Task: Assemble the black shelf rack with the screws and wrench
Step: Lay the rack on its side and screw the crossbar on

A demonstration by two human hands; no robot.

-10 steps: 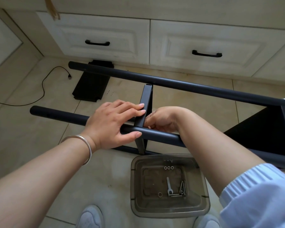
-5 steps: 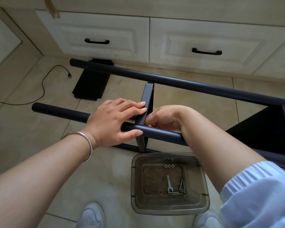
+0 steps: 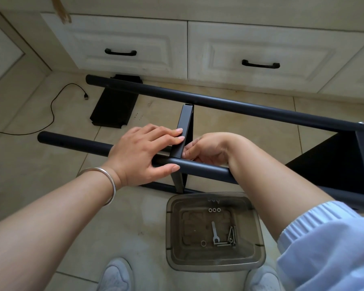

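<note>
Left hand (image 3: pixel 144 155) grasping the near tube (image 3: pixel 204 166) of the black shelf rack (image 3: pixel 229 106), fingertips on the crossbar (image 3: pixel 182 133), right hand (image 3: pixel 206 149) pinched at the joint, contents hidden, wrench (image 3: pixel 214 232) and screws (image 3: pixel 229 238) lying in the smoky plastic tray (image 3: pixel 214 266) on the floor, no legible writing.

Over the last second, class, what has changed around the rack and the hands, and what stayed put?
Hardly anything. The left hand keeps gripping the near tube with fingers on the crossbar; the right hand stays at the joint. The wrench and screws lie untouched in the tray. Only the view shifted slightly.
</note>
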